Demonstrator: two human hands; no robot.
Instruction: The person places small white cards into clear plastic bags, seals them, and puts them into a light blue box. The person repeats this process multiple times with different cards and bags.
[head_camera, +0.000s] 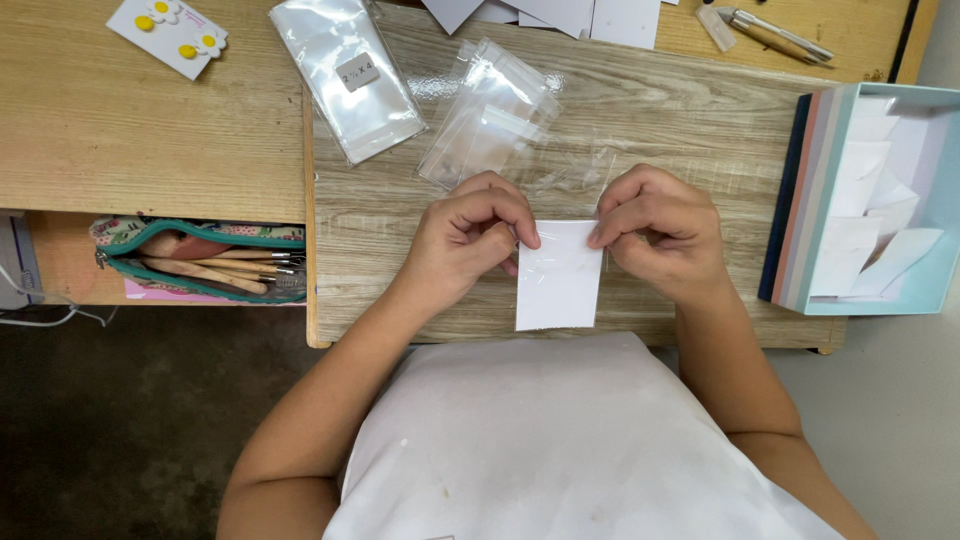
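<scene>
A white card in a clear plastic sleeve (558, 277) is held upright over the near edge of the wooden table (640, 110). My left hand (470, 238) pinches its top left corner between thumb and fingers. My right hand (655, 230) pinches the top right corner. Just beyond my hands lies a loose heap of small clear bags (490, 115).
A packet of clear bags with a small label (345, 75) lies at the back left. A card with yellow-and-white flower pieces (168, 33) sits on the left desk. An open teal pouch of tools (200, 262) rests on a shelf. A light-blue box of white cards (880, 200) stands right. Pens (775, 33) lie at the back.
</scene>
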